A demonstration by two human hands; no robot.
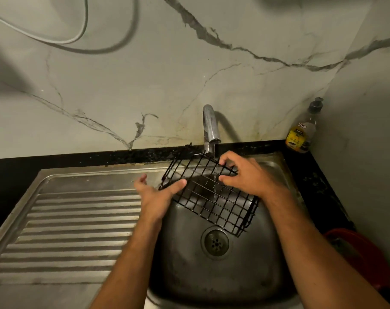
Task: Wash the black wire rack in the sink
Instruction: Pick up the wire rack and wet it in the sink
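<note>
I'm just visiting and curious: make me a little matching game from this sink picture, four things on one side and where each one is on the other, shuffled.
Things:
1. black wire rack
2. soap bottle
3. drain
4. ribbed draining board

Places:
A. in the bottom of the sink basin
B. left of the basin
C. held by both hands under the tap's running water
D. on the dark counter in the back right corner

Pairs: 1-C, 2-D, 3-A, 4-B
</note>
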